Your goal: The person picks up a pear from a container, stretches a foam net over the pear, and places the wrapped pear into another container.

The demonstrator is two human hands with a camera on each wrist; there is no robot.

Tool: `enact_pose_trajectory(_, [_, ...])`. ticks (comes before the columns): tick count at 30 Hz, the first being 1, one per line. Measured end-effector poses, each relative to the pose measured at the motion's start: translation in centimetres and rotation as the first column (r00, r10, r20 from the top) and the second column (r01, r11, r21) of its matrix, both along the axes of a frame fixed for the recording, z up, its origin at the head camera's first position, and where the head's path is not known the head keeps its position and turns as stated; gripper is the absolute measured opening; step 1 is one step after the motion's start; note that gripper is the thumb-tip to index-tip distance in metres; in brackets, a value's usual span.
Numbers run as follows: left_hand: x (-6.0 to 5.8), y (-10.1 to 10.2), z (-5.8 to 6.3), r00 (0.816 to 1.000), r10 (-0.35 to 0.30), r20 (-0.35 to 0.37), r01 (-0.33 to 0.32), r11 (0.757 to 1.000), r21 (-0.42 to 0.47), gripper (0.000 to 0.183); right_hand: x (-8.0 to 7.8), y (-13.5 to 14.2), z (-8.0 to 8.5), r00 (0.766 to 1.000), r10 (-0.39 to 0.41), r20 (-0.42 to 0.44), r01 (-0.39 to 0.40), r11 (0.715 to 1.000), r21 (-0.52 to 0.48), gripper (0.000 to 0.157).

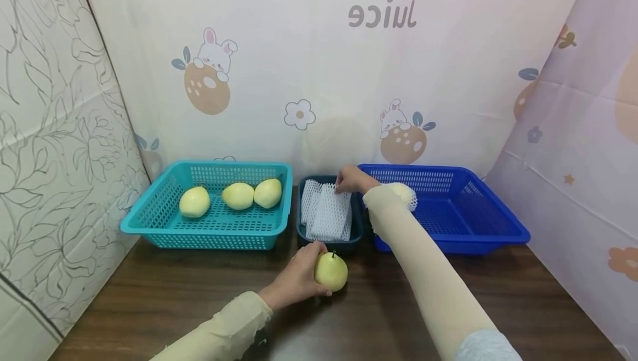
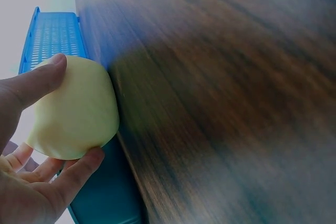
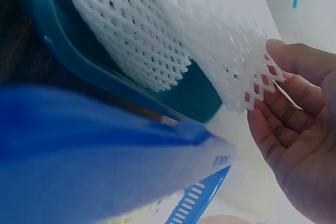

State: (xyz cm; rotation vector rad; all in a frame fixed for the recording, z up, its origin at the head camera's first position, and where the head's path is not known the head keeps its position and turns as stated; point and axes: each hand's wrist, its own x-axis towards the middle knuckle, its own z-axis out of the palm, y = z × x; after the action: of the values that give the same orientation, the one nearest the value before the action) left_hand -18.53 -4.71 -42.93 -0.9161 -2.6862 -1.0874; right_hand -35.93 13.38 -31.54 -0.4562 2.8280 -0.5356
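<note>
My left hand (image 1: pixel 297 276) grips a yellow-green pear (image 1: pixel 331 272) at the front of the small dark teal bin; in the left wrist view the thumb lies on one side of the pear (image 2: pixel 79 108) and the fingers on the other. Over that bin (image 1: pixel 360 239), my right hand (image 1: pixel 355 179) pinches the edge of a white foam net sleeve (image 1: pixel 332 211). The right wrist view shows thumb and fingers at the sleeve's lattice end (image 3: pixel 252 85). Another net sleeve (image 3: pixel 126 35) lies beneath it in the bin.
On the left, a turquoise basket (image 1: pixel 199 239) holds three bare pears (image 1: pixel 238 196). A blue basket (image 1: pixel 473 206) stands on the right, with a net-wrapped pear (image 1: pixel 406 195) partly behind my right arm. All stand on a dark wooden table (image 1: pixel 149 289) before a printed curtain (image 1: pixel 299 45).
</note>
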Motion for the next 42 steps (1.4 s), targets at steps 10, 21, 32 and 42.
enact_pose_trajectory(10, [-0.1,-0.1,0.3,1.0,-0.011,0.022,0.011,1.0,-0.004,0.069,0.8,0.3,2.1,0.994,0.102,-0.049,-0.103,0.995,-0.015,0.008])
enact_pose_trajectory(21, [0.0,0.0,0.3,1.0,0.001,0.021,-0.001,1.0,-0.019,0.069,2.7,0.5,5.1,0.963,0.219,-0.156,-0.223,0.975,-0.007,0.007])
enact_pose_trajectory(32, [0.4,0.1,0.4,1.0,-0.001,0.003,0.001,1.0,-0.012,0.071,4.9,1.5,7.5,0.903,0.309,-0.297,-0.329,0.944,-0.018,0.004])
enact_pose_trajectory(42, [0.6,0.2,0.3,1.0,0.004,-0.001,-0.004,1.0,-0.01,0.07,6.9,2.4,8.5,0.885,0.322,-0.336,-0.362,0.93,-0.064,0.004])
